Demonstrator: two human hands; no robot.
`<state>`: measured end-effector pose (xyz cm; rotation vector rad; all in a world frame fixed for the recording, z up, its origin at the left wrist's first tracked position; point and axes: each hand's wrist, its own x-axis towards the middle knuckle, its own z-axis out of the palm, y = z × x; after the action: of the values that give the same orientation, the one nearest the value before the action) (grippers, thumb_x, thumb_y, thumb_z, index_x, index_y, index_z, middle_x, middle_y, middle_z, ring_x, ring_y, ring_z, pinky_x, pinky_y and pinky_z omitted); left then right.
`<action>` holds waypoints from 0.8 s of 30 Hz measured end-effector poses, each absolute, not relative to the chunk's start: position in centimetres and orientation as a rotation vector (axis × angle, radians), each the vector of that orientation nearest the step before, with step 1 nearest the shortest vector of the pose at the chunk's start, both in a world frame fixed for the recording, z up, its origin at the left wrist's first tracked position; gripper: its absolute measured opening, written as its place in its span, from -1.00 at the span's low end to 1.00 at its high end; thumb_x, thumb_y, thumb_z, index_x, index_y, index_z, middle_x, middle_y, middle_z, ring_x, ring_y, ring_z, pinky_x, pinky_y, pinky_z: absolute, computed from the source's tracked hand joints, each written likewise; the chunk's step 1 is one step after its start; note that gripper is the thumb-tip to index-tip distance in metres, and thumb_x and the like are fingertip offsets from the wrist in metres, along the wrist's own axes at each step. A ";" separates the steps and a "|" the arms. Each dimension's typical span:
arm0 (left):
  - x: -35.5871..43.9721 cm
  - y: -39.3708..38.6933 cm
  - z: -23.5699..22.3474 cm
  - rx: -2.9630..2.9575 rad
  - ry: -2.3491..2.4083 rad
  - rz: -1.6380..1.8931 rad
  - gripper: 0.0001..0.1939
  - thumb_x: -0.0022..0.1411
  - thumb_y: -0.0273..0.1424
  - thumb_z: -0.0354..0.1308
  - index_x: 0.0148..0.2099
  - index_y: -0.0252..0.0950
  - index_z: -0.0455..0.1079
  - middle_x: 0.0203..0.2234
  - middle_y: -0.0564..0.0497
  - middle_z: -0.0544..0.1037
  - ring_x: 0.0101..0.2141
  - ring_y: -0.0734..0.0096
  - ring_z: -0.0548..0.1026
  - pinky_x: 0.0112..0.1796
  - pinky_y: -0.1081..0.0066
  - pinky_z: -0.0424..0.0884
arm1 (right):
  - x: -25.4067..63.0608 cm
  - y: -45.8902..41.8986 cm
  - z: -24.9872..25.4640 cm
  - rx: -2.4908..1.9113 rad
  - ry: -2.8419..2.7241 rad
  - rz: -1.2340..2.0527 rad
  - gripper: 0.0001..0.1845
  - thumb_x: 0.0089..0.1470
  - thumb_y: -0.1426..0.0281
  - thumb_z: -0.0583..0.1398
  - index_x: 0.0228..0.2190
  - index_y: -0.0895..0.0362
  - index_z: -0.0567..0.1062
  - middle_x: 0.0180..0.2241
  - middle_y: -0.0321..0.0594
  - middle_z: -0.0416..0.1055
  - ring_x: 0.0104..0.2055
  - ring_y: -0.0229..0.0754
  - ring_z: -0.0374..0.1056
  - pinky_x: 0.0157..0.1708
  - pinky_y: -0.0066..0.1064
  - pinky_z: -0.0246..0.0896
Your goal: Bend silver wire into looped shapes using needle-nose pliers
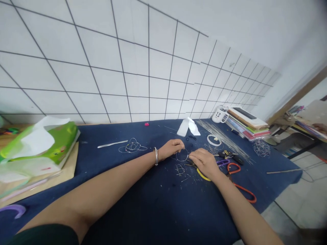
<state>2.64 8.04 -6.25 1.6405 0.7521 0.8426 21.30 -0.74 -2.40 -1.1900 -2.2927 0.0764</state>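
Between my hands is a thin wire ring point(182, 160), roughly round, above the dark blue cloth point(153, 207). My left hand point(171, 148), with a silver bangle on its wrist, pinches the ring's upper left side. On its right side, my right hand point(203, 161) closes its fingertips on the wire. Under and beside the right hand lie pliers with yellow handles point(203, 175), partly hidden by it. A small bent wire piece point(181, 169) rests on the cloth just below the ring.
Orange-handled cutters point(244, 191), a white spool point(214, 140) and a bundle of straight wires point(224, 139) lie rightward. Behind them stand a mug point(219, 114) and stacked books point(249, 124). Leftward are tangled wire loops point(133, 146) and a green tissue pack point(61, 146). A tiled wall point(135, 61) rises behind.
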 end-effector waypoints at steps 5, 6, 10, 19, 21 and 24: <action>2.6 7.9 -6.0 1.641 0.663 0.787 -0.79 0.08 -0.32 -0.01 -0.35 -0.34 0.37 -0.64 0.11 0.30 -0.65 0.62 0.18 -0.60 0.58 0.10 | 22.0 -0.1 -2.5 -1.285 -2.136 0.166 -0.74 0.11 0.29 0.03 -0.35 0.06 0.50 -0.36 -0.21 0.38 -0.25 -0.22 0.28 -0.21 -0.36 0.18; 2.6 7.9 -6.0 1.642 0.660 0.776 -0.78 0.09 -0.32 -0.01 -0.34 -0.34 0.37 -0.63 0.10 0.30 -0.65 0.62 0.17 -0.60 0.57 0.10 | 22.1 0.1 -2.5 -1.286 -2.117 0.202 -0.74 0.11 0.29 0.03 -0.35 0.06 0.50 -0.36 -0.21 0.39 -0.26 -0.22 0.29 -0.22 -0.37 0.19; 2.7 7.5 -5.8 1.643 0.634 0.740 -0.79 0.10 -0.32 -0.02 -0.35 -0.33 0.36 -0.62 0.11 0.29 -0.65 0.63 0.15 -0.60 0.57 0.09 | 22.4 0.4 -2.5 -1.269 -2.056 0.275 -0.75 0.09 0.29 0.05 -0.35 0.05 0.51 -0.38 -0.23 0.42 -0.29 -0.22 0.32 -0.25 -0.38 0.21; 3.2 6.8 -5.7 1.634 0.575 0.642 -0.77 0.12 -0.28 0.00 -0.34 -0.35 0.34 -0.63 0.13 0.25 -0.65 0.63 0.13 -0.58 0.57 0.09 | 22.2 0.1 -2.9 -1.143 -2.001 0.026 -0.78 0.08 0.35 0.07 -0.28 0.06 0.50 -0.35 -0.21 0.41 -0.28 -0.25 0.31 -0.23 -0.40 0.24; 3.3 6.7 -5.7 1.620 0.552 0.627 -0.75 0.13 -0.26 -0.01 -0.34 -0.36 0.33 -0.63 0.13 0.24 -0.64 0.63 0.13 -0.58 0.57 0.09 | 22.2 0.1 -3.1 -1.121 -2.011 -0.035 -0.78 0.07 0.38 0.08 -0.26 0.07 0.50 -0.35 -0.21 0.41 -0.28 -0.26 0.31 -0.22 -0.40 0.24; 3.4 6.6 -5.7 1.609 0.523 0.615 -0.71 0.14 -0.22 -0.01 -0.35 -0.37 0.32 -0.64 0.13 0.23 -0.64 0.63 0.13 -0.58 0.57 0.08 | 22.0 0.1 -3.4 -1.119 -2.038 -0.091 -0.78 0.07 0.40 0.09 -0.24 0.07 0.49 -0.34 -0.19 0.40 -0.27 -0.25 0.30 -0.20 -0.39 0.24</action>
<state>3.35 6.65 -5.68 1.6092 0.5229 0.6148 22.04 0.09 -3.44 -1.1189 -2.0379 -0.0913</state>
